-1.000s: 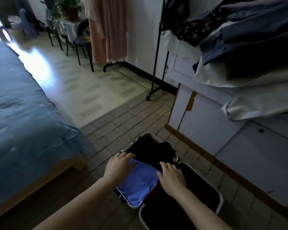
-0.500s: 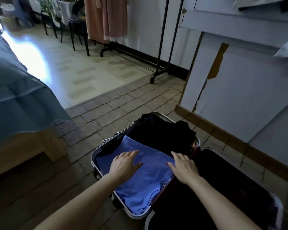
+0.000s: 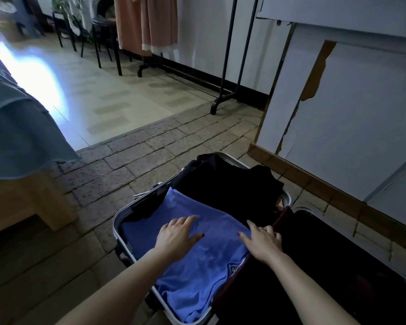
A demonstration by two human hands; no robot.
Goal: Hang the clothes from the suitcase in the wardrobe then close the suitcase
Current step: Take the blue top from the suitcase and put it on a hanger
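While one silver-rimmed hard suitcase point(image 3: 117, 227) lies open on the brick-patterned floor point(image 3: 136, 165), two bare hands rest inside its left half. That half holds two garments that can be told apart: one folded blue cotton garment point(image 3: 197, 266) at the near end and one crumpled black garment point(image 3: 225, 184) at the far end, its edge spilling over the rim. The suitcase's right half point(image 3: 338, 266) is dark, and what lies in it cannot be made out.

The left hand point(image 3: 177, 235) lies flat on the middle of the blue garment, fingers point(image 3: 185, 221) straight and spread, pressing the cloth and clasping nothing. The right hand point(image 3: 263, 240) rests on the garment's right edge, just beside the divide between the two halves; its fingers are relaxed and only slightly bent, and whether they pinch the cloth cannot be told. The blue garment thus lies directly under both palms, reaching past them toward the person.

Behind stands one black metal clothes rail point(image 3: 227, 55) with one peach dress point(image 3: 148, 22) hanging, well apart from the suitcase. One white cabinet point(image 3: 352, 113) with peeling paint stands to the right, and one bed draped in a blue cover point(image 3: 17, 127) to the left.
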